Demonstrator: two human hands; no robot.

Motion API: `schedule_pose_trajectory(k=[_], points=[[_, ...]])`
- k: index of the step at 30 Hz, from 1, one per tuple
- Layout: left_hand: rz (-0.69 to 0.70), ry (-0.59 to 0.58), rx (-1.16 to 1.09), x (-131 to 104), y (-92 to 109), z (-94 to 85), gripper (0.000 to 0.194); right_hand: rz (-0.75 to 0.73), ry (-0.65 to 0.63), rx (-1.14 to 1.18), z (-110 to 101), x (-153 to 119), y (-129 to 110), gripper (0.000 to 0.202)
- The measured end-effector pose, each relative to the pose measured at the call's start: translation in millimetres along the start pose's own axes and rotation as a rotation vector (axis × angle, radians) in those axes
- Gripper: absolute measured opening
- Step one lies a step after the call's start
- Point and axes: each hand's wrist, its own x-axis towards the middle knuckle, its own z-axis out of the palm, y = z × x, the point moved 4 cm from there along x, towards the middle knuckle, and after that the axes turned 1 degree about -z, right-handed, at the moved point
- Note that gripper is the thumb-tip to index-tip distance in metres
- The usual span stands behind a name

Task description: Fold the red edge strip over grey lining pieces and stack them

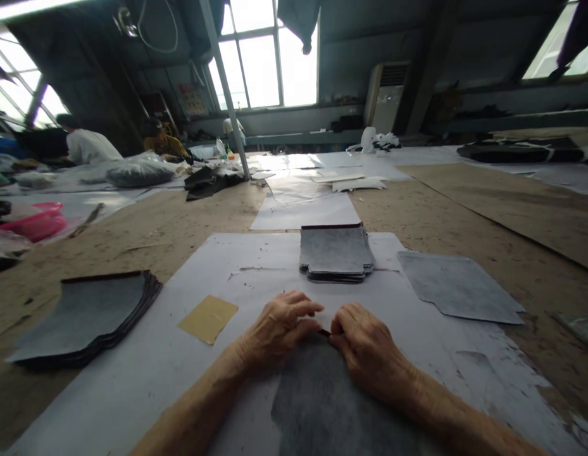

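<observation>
A grey, felt-like sheet point(317, 399) with a dark top edge lies in front of me on white paper. My right hand point(362, 335) is closed, with thumb and bent fingers pinching that edge. Beside it, my left hand point(291, 320) rests its thumb at the edge, its other fingers stretched out above with a gap between. Just beyond my hands sits a stack of grey notched pieces point(336, 250). A single grey piece point(457, 285) lies to the right. Part of the sheet is hidden under my right hand and forearm.
At left are a fanned stack of grey pieces point(85, 310) and a tan square point(209, 319). A pink basin point(37, 221) stands farther left. White paper point(151, 380) covers part of the brown table. A metal pole point(227, 88) rises behind; people sit at the far left.
</observation>
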Motion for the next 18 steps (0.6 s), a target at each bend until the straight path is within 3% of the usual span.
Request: schedule_pose_trajectory(k=[4,9,13,18], points=[[0.05,-0.045,0.111,0.6,3.1,15.8,0.019,-0.097,0.078,0.056,1.3,-1.2,-1.4,0.015],[0.088,0.006,0.25,0.5,3.3,21.3,0.017,-0.186,-0.001,0.029,11.3,0.2,4.7,0.016],[0.093,-0.059,0.257,-0.5,3.3,19.9,0.006,-0.149,-0.056,-0.022,17.6,0.5,13.2,0.025],[0.038,-0.049,0.24,0.3,1.5,14.3,0.004,-0.084,-0.114,0.015,8.4,4.6,10.5,0.025]])
